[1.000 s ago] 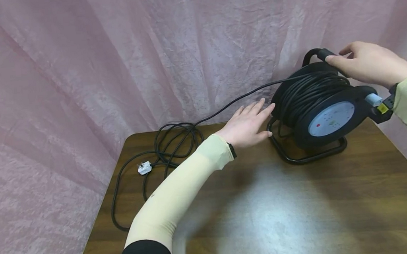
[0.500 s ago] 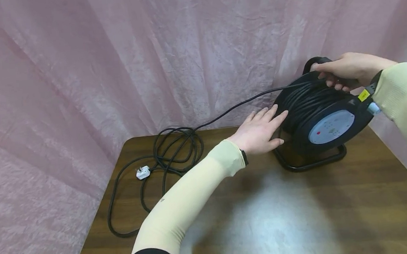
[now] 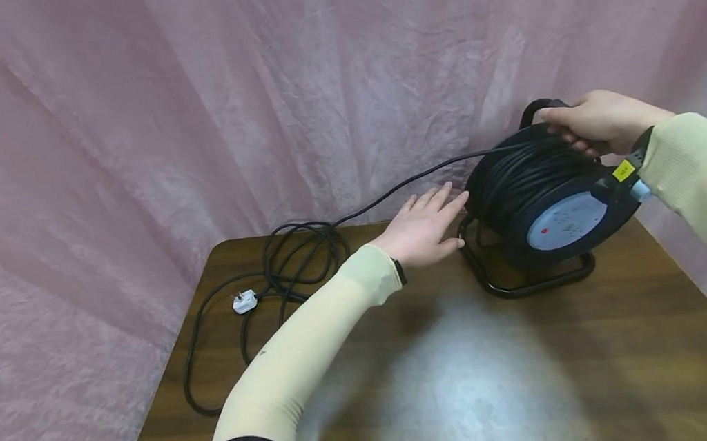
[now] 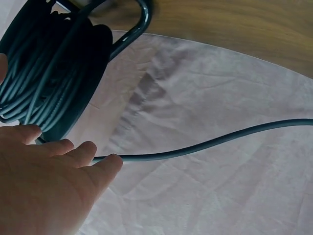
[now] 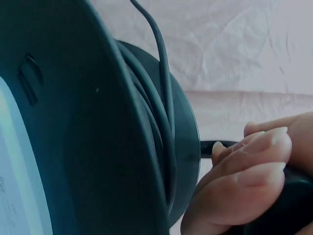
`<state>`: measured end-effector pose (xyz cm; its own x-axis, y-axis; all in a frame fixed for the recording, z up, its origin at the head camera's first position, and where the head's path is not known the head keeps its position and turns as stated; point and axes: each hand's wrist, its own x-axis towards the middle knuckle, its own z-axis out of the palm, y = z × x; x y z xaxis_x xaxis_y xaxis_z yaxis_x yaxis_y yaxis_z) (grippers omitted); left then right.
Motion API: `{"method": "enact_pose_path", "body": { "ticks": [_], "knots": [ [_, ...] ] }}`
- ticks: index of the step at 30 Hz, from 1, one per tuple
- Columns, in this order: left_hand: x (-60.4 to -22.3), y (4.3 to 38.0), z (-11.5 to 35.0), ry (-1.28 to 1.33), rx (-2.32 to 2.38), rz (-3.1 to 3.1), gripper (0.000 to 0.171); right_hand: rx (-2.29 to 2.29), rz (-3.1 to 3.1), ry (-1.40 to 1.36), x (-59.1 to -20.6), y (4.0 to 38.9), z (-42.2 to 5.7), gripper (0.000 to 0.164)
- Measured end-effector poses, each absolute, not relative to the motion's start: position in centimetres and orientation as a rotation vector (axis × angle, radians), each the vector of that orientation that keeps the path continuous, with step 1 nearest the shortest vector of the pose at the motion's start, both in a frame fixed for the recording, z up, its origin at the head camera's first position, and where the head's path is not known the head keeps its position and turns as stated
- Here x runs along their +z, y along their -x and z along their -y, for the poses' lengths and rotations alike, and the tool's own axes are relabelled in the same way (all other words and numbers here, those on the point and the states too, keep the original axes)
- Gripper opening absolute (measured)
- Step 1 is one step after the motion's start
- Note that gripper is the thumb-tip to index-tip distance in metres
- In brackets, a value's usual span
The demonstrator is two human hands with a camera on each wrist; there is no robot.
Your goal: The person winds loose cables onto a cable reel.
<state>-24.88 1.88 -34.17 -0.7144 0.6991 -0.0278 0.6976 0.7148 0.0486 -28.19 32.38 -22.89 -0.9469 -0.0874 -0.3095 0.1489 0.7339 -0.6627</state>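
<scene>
A black cable reel (image 3: 512, 180) with a pale socket face (image 3: 567, 222) stands on its tubular frame at the back right of the table. My right hand (image 3: 610, 119) grips the black handle at its top; curled fingers show round it in the right wrist view. Spread and straight, my left hand (image 3: 425, 227) hovers at the reel's left side, holding nothing. In the left wrist view the left fingertips (image 4: 115, 161) overlap the black cable (image 4: 195, 148), which runs from the wound coils down to a loose tangle (image 3: 303, 259) at the left.
A white three-pin plug (image 3: 244, 302) lies beside the loose loops on the wooden table (image 3: 465, 378). Pink curtain (image 3: 317, 78) hangs close behind the table's back edge. The reel has a light blue knob (image 3: 641, 191) near the right sleeve.
My right hand has moved left and down, and its fingers now curl round the reel's handle. The left hand shifted right, then back left, staying spread.
</scene>
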Motion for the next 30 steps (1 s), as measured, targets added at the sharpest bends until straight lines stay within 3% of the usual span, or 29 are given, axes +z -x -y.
{"method": "enact_pose_path", "body": {
  "ticks": [8, 18, 30],
  "knots": [
    [-34.0, 25.5, -0.3, -1.182, 0.107, -2.874, 0.079, -1.149, -2.574, -0.101, -22.8, 27.3, -30.2, 0.057],
    [-34.6, 25.3, 4.1, -1.148, 0.167, -2.917, 0.079, -1.541, -2.302, -0.172, -23.0, 25.4, -25.1, 0.038],
    [-34.1, 24.8, 8.7, -1.094, 0.258, -2.968, 0.081, -1.841, -2.072, -0.187, -23.1, 23.9, -19.3, 0.034]
  ]
}}
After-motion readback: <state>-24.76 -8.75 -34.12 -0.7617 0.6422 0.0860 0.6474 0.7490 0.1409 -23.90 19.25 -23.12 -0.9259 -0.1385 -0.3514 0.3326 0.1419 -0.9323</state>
